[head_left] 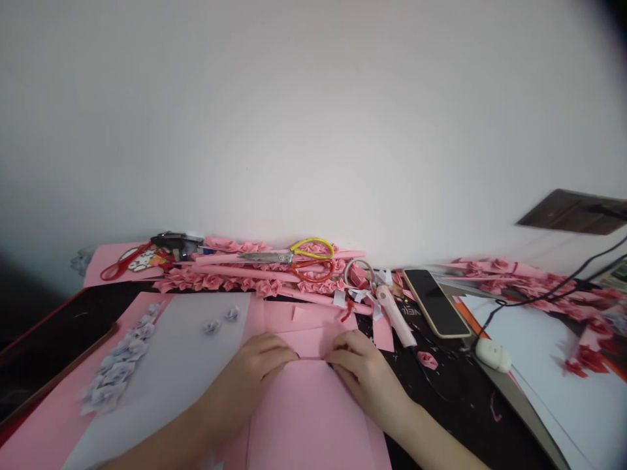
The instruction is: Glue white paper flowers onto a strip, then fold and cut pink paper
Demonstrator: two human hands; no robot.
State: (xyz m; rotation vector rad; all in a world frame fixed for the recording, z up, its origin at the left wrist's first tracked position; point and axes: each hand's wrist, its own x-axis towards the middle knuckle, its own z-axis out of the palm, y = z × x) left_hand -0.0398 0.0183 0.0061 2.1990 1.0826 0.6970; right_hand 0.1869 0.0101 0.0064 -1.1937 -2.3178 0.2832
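Left hand (262, 360) and right hand (362, 367) pinch pink paper (311, 414).

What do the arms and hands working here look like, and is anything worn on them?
The left grip and right grip are simply bare human hands with slim fingers; no gloves, and I can make out no rings. The left forearm and right forearm taper towards the wrists, with no sleeve, watch, bracelet, marking or attached cable showing on either.

Phone (435, 303) near white case (493, 356)
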